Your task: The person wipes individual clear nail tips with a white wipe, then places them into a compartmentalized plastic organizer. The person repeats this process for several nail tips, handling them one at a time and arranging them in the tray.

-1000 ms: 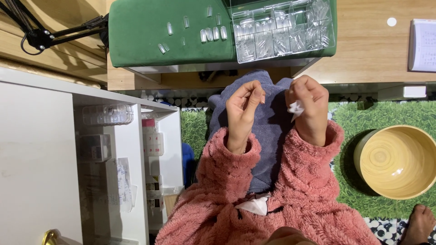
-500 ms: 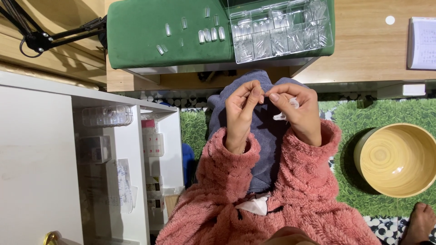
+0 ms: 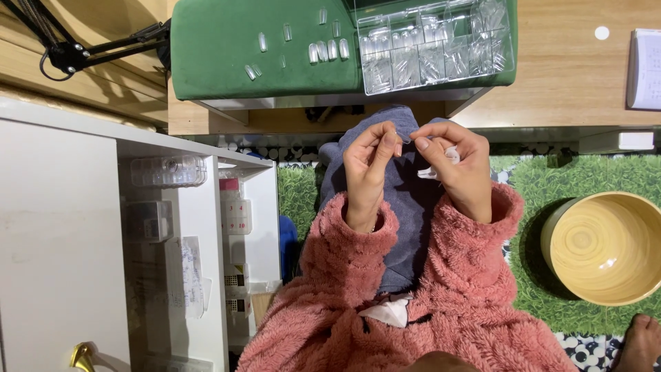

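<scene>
In the head view, both hands are meeting over a grey cloth (image 3: 406, 200) on the person's lap, just near of the table edge. The left hand (image 3: 368, 172) is curling its fingers, thumb and forefinger pinching toward the right hand's fingertips; a small clear nail tip (image 3: 406, 138) is sitting between the two hands, too small to tell which fingers are really gripping it. The right hand (image 3: 458, 172) is closing around a white wad (image 3: 441, 162), which is poking out by the thumb. Pink fuzzy sleeves (image 3: 475, 275) are covering both arms.

Far from the hands, a green mat (image 3: 261, 76) is carrying scattered nail tips (image 3: 323, 49), and a clear compartment box (image 3: 434, 45) is resting on its right part. A wooden bowl (image 3: 606, 248) is sitting on green turf (image 3: 544, 200) to the right. A white cabinet (image 3: 62, 234) is standing to the left.
</scene>
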